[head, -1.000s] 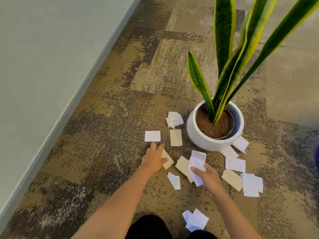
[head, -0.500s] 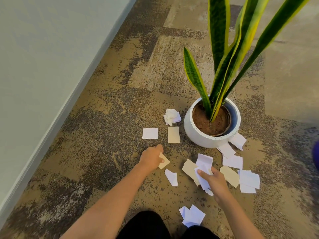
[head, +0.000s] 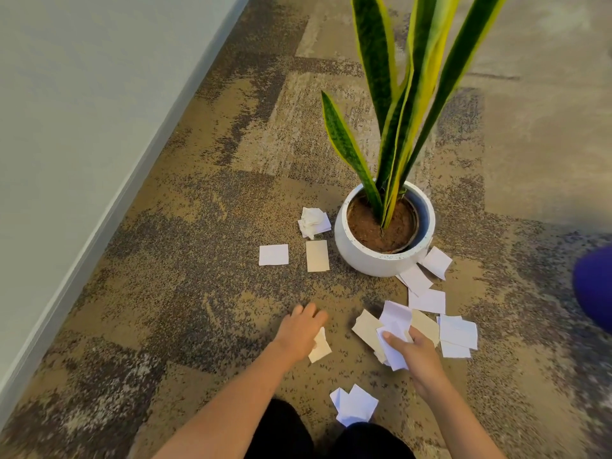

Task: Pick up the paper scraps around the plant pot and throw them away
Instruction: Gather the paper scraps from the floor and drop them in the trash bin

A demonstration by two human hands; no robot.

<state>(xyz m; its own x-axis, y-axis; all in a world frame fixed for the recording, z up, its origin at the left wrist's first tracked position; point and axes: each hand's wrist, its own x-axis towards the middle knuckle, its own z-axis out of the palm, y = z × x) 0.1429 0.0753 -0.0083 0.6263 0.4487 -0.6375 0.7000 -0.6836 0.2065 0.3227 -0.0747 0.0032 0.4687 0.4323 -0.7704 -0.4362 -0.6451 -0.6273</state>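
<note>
A white round plant pot (head: 374,260) with tall green leaves stands on the carpet. Paper scraps lie around it: a crumpled white one (head: 313,221), a flat white square (head: 273,255), a beige rectangle (head: 317,256), several white pieces (head: 427,286) at the pot's right. My left hand (head: 299,331) is closed on a beige and a white scrap (head: 320,347). My right hand (head: 414,354) grips a bundle of white scraps (head: 394,329) above a beige piece (head: 366,327). More white scraps (head: 354,404) lie near my knees.
A pale wall with a baseboard (head: 82,253) runs along the left. A dark blue object (head: 594,286) sits at the right edge. My dark-clothed knees (head: 291,432) are at the bottom of the view. The plant's leaves (head: 407,94) lean over the pot.
My left hand has taken the beige scrap, pulled back toward me and picked up the white scrap that lay below it. My right hand lifted its white scraps off the carpet.
</note>
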